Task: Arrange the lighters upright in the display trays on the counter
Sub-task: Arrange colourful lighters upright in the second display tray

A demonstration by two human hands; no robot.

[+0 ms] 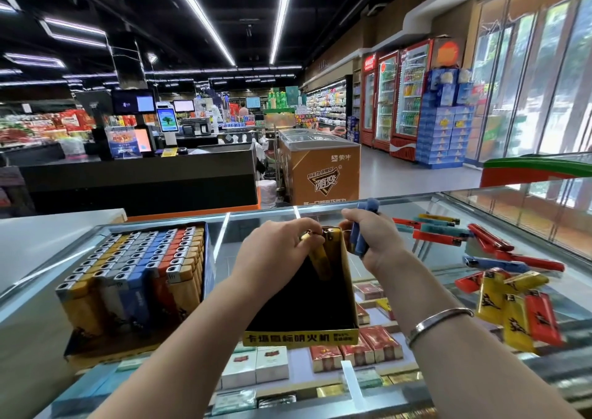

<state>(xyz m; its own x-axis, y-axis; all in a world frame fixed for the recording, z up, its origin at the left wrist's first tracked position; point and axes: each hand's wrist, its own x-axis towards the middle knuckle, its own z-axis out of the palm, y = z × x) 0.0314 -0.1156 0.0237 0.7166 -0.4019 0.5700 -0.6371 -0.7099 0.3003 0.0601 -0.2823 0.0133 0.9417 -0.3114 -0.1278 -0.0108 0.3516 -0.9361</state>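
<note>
The left hand (275, 252) pinches a yellow lighter (317, 258) tilted inside the near-empty yellow display tray (301, 335) at frame centre. The right hand (371, 239), just right of it, grips blue lighters (360, 226).

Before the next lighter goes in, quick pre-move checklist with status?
1. Left hand pinches the yellow lighter being placed: ok.
2. That lighter upright: not ok, it leans in the yellow display tray.
3. A second yellow lighter stands at the tray's back wall: ok.
4. Right hand holds spare blue lighters: ok.
5. Room in the tray: ok, mostly empty.
6. Full tray on the left packed upright: ok.
7. Loose lighters left on the glass counter: not ok, many unsorted.
</note>
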